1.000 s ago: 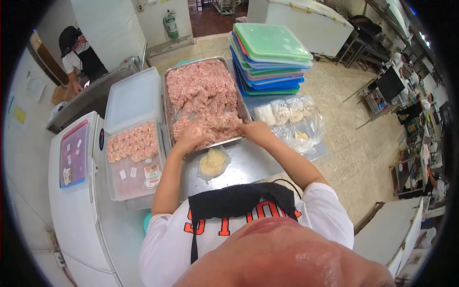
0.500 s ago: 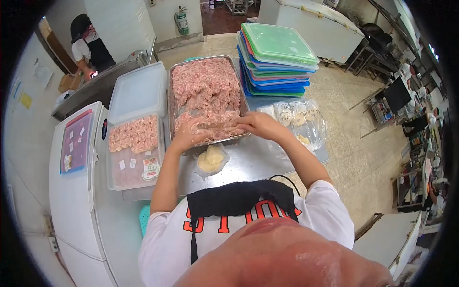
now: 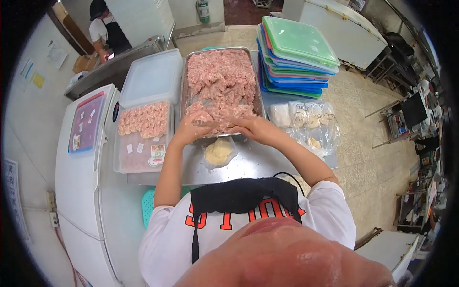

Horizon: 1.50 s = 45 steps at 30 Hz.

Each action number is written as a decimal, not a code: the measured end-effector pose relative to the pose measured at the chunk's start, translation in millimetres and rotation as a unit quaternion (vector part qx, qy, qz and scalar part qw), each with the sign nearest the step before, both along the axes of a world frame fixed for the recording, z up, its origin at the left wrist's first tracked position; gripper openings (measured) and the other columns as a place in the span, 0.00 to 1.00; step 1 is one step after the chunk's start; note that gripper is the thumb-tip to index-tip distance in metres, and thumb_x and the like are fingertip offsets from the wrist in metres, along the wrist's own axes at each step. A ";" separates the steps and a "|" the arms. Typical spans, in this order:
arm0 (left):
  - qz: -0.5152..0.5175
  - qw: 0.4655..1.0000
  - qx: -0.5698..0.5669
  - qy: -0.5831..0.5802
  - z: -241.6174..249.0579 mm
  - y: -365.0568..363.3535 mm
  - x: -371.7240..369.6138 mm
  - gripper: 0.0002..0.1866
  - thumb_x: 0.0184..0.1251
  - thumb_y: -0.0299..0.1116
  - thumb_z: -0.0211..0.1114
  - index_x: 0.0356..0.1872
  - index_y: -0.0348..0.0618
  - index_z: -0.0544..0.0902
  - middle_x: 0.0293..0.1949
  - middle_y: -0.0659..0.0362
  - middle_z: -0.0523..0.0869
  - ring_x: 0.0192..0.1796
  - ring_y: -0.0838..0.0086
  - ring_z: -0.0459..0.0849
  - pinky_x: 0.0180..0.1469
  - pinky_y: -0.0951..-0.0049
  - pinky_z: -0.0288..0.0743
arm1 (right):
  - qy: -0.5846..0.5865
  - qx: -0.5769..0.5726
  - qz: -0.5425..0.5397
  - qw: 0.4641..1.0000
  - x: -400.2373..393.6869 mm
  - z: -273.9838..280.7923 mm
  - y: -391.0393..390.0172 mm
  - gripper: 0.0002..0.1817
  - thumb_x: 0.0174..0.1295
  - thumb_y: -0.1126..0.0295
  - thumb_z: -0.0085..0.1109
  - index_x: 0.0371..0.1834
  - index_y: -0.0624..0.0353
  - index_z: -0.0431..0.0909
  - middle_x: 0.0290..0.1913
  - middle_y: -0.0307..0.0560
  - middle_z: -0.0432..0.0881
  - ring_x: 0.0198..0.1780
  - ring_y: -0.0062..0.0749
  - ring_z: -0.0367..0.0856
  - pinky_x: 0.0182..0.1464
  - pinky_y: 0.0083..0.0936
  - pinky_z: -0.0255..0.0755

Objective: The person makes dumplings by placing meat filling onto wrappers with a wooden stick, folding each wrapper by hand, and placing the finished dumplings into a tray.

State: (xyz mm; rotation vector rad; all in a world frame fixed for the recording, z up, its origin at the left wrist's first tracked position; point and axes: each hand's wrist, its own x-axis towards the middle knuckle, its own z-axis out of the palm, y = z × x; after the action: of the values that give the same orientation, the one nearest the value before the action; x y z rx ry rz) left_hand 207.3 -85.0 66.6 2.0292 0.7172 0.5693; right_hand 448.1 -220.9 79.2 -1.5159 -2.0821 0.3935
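A deep metal tray of pinkish ground meat lies in front of me, heaped at the far end. Over its near edge, my left hand is curled low against the meat, fingers pointing right. My right hand comes in from the other side, fingers bent toward the left one. A narrow tan strip shows between the fingertips; I cannot tell what it is. Just below the tray, a stack of round pale dough wrappers sits on an opened plastic bag on the metal table.
Left of the tray, a clear container holds rows of meat-topped pieces, with a lidded container behind. Stacked colored lids and bagged wrapper packs stand right. A white freezer is at left. Another person stands beyond.
The camera view has shifted, so the table and tray sit slightly right and higher. Both hands stay at the tray's near edge, with the fingers slightly rearranged.
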 end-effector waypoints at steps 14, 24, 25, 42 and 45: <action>0.338 0.940 -0.009 0.042 -47.9 40.9 -214.8 0.19 0.51 0.39 0.72 0.41 0.40 0.80 0.37 0.58 0.81 0.39 0.74 0.78 0.44 0.70 0.73 | 0.172 -0.133 -0.107 0.970 26.9 -27.5 -9.6 0.17 0.66 0.63 0.57 0.50 0.64 0.79 0.44 0.53 0.84 0.44 0.39 0.82 0.47 0.29 0.73; 0.536 0.804 0.171 0.192 -91.0 40.8 -297.1 0.25 0.50 0.38 0.72 0.51 0.47 0.78 0.40 0.50 0.83 0.45 0.58 0.83 0.47 0.62 0.76 | 0.227 -0.170 -0.170 0.944 20.2 -40.7 -9.4 0.19 0.66 0.65 0.59 0.54 0.68 0.78 0.35 0.38 0.81 0.35 0.18 0.73 0.40 0.17 0.69; 0.539 0.817 0.137 0.153 -83.5 43.3 -289.7 0.27 0.50 0.38 0.73 0.54 0.49 0.76 0.41 0.49 0.83 0.46 0.58 0.83 0.48 0.62 0.76 | 0.226 -0.172 -0.168 0.944 16.3 -39.3 -7.5 0.19 0.66 0.65 0.59 0.54 0.68 0.78 0.35 0.38 0.81 0.35 0.18 0.73 0.40 0.17 0.69; 0.403 0.889 0.148 0.161 -109.3 103.6 -223.5 0.41 0.53 0.31 0.70 0.69 0.39 0.61 0.60 0.39 0.73 0.59 0.50 0.76 0.60 0.62 0.71 | 0.249 -0.180 -0.236 0.922 1.2 -27.3 -22.0 0.19 0.71 0.58 0.50 0.41 0.65 0.79 0.27 0.31 0.73 0.31 0.18 0.68 0.33 0.20 0.64; 0.375 0.898 0.168 0.159 -115.0 115.9 -225.3 0.40 0.53 0.31 0.69 0.69 0.39 0.61 0.60 0.40 0.74 0.61 0.51 0.75 0.62 0.63 0.69 | 0.310 -0.214 -0.265 0.888 13.3 -42.0 -22.0 0.21 0.72 0.56 0.47 0.36 0.65 0.77 0.26 0.34 0.71 0.30 0.20 0.67 0.32 0.22 0.62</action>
State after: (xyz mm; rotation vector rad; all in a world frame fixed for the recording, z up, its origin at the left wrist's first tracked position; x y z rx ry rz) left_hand -18.0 30.9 -48.5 2.1436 1.7394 0.8437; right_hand 461.4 -243.0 37.2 -1.8112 -1.0728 1.0097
